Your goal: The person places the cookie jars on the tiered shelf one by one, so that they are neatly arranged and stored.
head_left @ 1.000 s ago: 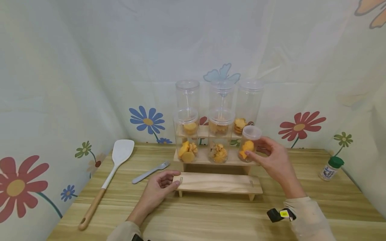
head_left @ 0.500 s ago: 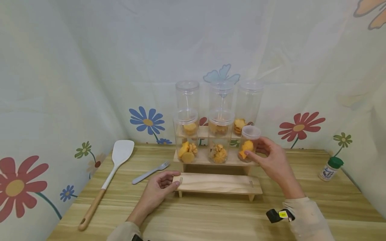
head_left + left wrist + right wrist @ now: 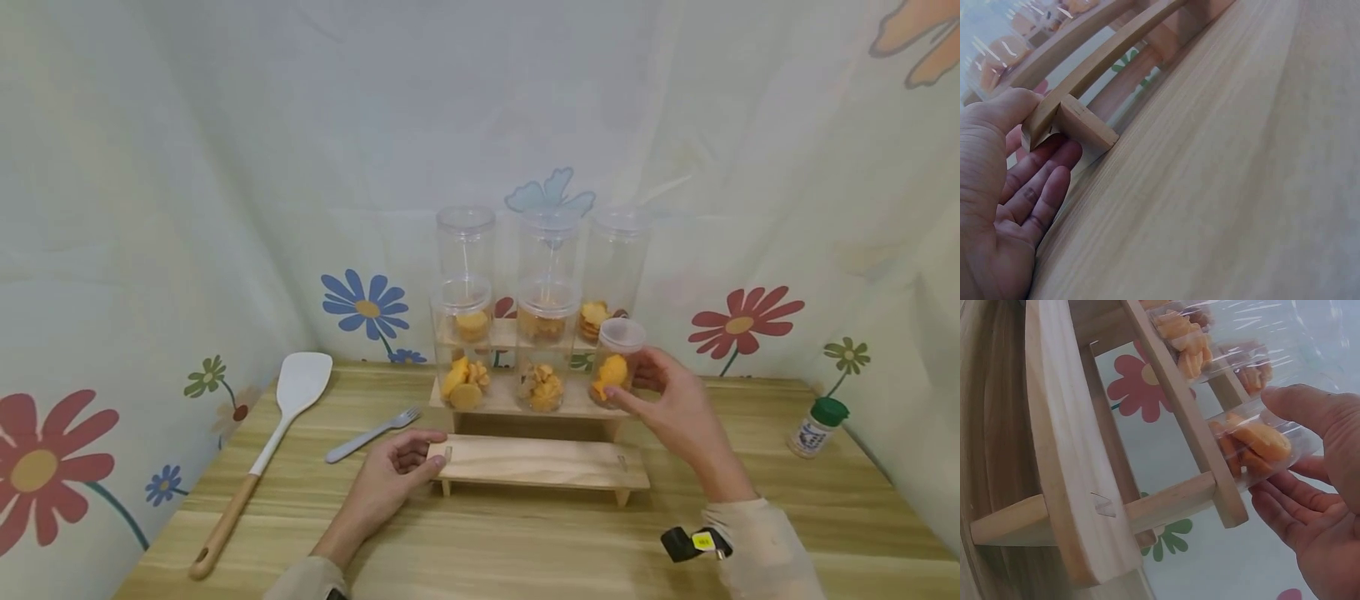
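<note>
My left hand (image 3: 393, 472) pinches the left end of the low wooden front step (image 3: 540, 461), thumb on top; in the left wrist view its fingers (image 3: 1054, 187) curl beneath the board. On the right, my right hand (image 3: 678, 408) holds a short clear jar (image 3: 622, 335) of orange snacks between thumb and fingers. That jar stands at the right end of the middle step (image 3: 504, 404) of the wooden rack. Beside it on this step are two taller clear jars, a left jar (image 3: 462, 333) and a middle jar (image 3: 546, 342), with cookies at their bottoms.
Three tall lidded jars, one being the right jar (image 3: 618, 258), line the rack's top step behind. A white spatula (image 3: 264, 450) with a wooden handle and a grey fork (image 3: 372, 435) lie left. A green-capped shaker (image 3: 817, 429) stands right. A flowered curtain (image 3: 375, 167) hangs behind.
</note>
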Demonstrator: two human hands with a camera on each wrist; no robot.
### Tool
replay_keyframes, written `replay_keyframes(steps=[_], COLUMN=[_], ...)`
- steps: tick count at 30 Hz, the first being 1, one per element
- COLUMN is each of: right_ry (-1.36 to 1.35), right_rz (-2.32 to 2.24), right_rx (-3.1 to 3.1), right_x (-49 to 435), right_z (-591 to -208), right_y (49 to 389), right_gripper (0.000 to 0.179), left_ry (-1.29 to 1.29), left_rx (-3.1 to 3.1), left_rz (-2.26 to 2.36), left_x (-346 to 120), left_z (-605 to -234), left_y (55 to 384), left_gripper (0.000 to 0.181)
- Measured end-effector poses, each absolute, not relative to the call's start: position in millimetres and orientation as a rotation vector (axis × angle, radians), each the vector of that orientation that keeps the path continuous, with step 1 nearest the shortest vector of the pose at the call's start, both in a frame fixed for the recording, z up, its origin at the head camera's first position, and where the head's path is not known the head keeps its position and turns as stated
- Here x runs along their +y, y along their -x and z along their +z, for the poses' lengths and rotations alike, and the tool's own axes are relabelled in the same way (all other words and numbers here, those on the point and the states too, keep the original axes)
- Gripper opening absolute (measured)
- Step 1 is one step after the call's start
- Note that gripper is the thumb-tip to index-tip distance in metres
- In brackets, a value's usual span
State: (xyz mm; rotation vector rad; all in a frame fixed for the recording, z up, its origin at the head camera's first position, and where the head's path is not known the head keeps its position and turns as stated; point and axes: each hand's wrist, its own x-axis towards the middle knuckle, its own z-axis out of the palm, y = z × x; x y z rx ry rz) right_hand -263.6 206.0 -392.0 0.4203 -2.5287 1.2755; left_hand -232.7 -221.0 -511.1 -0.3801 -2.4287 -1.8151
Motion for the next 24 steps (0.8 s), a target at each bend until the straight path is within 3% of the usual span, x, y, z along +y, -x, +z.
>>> replay_keyframes(steps=[9,19,24], right_ry=[-0.394,-0.449,-0.451], right_rz=[1.024,0.751,0.653], right_rx=[-2.558,-2.417,-2.426], right_x=[225,241,242], right_z=[-383,-398,-415], right_y=[244,215,204], right_gripper=[0.077,0.072,0.092], left_ry=[0.409,0.374,0.356], left_rx=[-2.397,-2.438,-2.404], left_rz=[-1.841,-1.817,-1.836], left_x=[-216,-215,-211], left_z=[-514,-511,-511], left_y=[237,237,237], left_gripper=[0.031,0.031,0.029])
